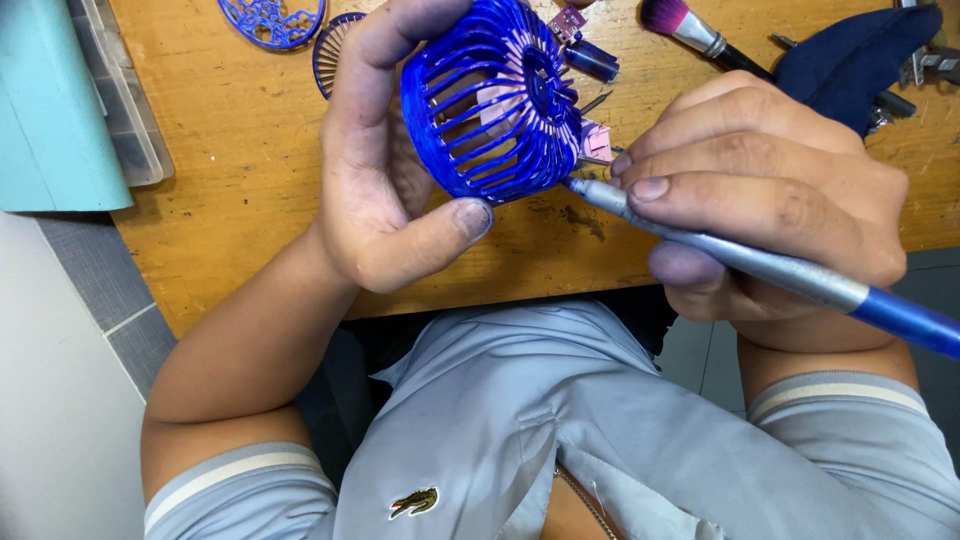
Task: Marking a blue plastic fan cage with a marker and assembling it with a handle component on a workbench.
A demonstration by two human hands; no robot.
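My left hand (385, 165) grips a round blue plastic fan cage (495, 105) with thin ribs, thumb under it and fingers behind it, held above the wooden table (240, 150). My right hand (760, 190) holds a silver and blue pen-shaped tool (770, 265). The tool's tip touches the lower right rim of the cage. Pink parts show through the ribs inside the cage.
Two flat blue grille pieces (272, 20) lie at the table's far edge. A small blue cylinder (592, 60), a pink-bristled brush (680, 22) and a dark blue cloth (850, 60) lie to the right. A teal box (50, 110) and a clear tray (125, 110) stand at the left.
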